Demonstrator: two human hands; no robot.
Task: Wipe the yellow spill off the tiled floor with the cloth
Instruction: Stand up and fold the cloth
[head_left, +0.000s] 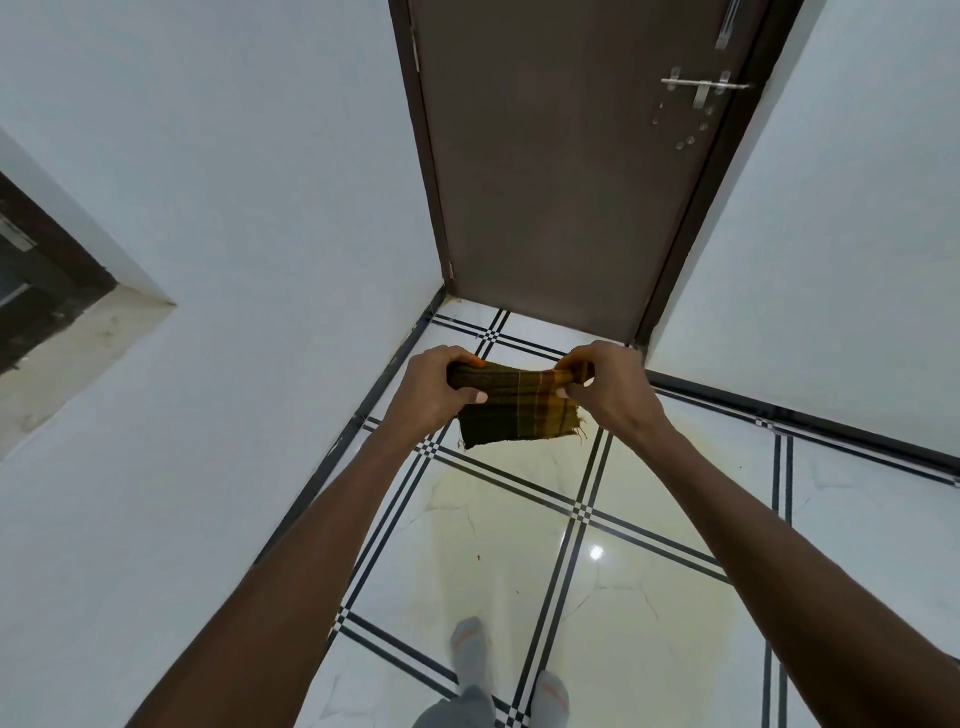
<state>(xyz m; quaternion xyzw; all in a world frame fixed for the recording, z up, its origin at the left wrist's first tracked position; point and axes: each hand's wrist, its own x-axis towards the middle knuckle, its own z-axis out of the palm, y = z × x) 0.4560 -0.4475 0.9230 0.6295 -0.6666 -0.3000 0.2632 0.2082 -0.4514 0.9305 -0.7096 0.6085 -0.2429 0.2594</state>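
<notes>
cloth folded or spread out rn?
Partly bunched: cloth is gathered along its top edge between left hand and right hand; lower part hangs flat.

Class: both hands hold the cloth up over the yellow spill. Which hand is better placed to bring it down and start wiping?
Probably the right hand: more of the yellow spill lies below its side of the cloth. The left hand is nearer the wall.

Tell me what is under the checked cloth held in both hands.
Below the dark checked cloth lies white tiled floor with the pale yellow spill. The tile directly behind it is covered.
</notes>
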